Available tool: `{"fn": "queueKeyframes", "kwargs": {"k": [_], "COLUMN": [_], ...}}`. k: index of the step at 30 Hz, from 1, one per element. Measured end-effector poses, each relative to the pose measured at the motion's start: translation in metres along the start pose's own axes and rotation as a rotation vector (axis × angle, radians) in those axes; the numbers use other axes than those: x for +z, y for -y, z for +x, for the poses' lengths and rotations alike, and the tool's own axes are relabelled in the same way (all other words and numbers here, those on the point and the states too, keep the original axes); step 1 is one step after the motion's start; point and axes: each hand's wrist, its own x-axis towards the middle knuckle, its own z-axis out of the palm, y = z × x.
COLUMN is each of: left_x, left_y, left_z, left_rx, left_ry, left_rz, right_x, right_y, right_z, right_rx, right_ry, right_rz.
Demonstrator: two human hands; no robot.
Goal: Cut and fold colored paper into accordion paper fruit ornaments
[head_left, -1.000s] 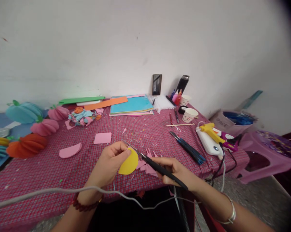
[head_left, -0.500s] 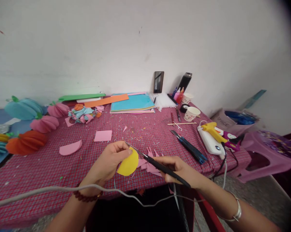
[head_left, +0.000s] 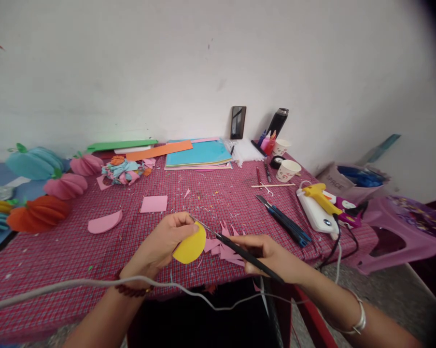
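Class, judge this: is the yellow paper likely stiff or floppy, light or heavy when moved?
The yellow paper is probably light, since it looks thin and the left hand holds it near one edge. It is likely fairly stiff, as its free part shows no clear droop.

A pale wall (head_left: 148,63) (faintly smudged) backs the table (head_left: 62,261); right, a pink stool (head_left: 413,239).
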Motion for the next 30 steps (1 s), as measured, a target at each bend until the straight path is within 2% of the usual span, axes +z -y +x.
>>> {"fn": "queueKeyframes", "kwargs": {"k": [10,13,17,21,24,26,28,30], "left_x": [-0.009,-0.025,-0.057,-0.073,-0.068,-0.057,-0.044,-0.031], "left_y": [0.008,-0.004,-0.035,-0.053,-0.05,-0.044,-0.038,-0.032], "left_z": [0.014,0.025,0.058,0.093,0.105,0.104,0.097,0.088], "left_rx": [-0.072,-0.034,0.15,0.209,0.221,0.223,0.222,0.219], "left_ry": [0.067,0.065,-0.047,-0.152,-0.181,-0.175,-0.162,-0.161], "left_rz": [0.004,0.124,0.266,0.156,0.085,0.043,0.006,-0.026], "right_x": [-0.003,-0.019,-0.053,-0.075,-0.072,-0.061,-0.047,-0.031], "right_y": [0.003,0.002,-0.012,-0.029,-0.022,-0.009,0.007,0.017], "right_z": [0.001,0.007,0.019,0.027,0.033,0.045,0.065,0.092], "right_rx": [0.011,-0.095,-0.12,-0.146,-0.231,-0.256,-0.22,-0.17], "right_ry": [-0.035,-0.197,-0.481,-0.566,-0.634,-0.664,-0.605,-0.468], "right_rz": [-0.159,-0.408,-0.905,-1.057,-0.983,-0.798,-0.465,-0.171]}}
